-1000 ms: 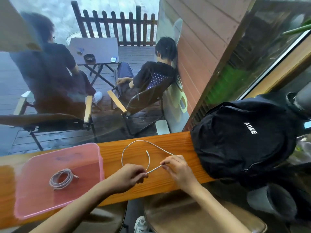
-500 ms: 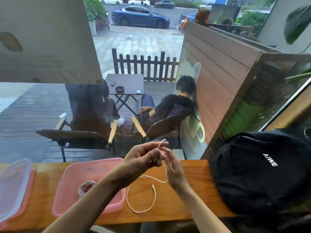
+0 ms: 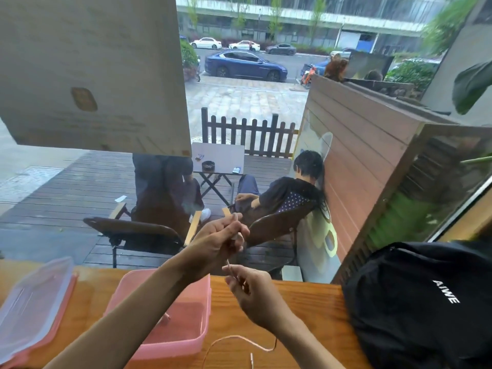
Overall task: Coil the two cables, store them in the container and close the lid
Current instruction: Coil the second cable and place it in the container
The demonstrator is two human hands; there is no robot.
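White cable (image 3: 239,339) slack on wooden counter (image 3: 306,302), just right of pink container (image 3: 186,339); its upper run lifted between both hands. Second cable, coiling step under way, my read. Right hand (image 3: 253,296) above counter beside container, fingers curled, pinching cable. Left hand (image 3: 215,241) higher, beyond container's far rim, fingers closed round cable near its end. Next call: wind loops hand over hand, then drop coil into container. Clear lid (image 3: 32,302) waits left of container. Black backpack (image 3: 426,302) far right.
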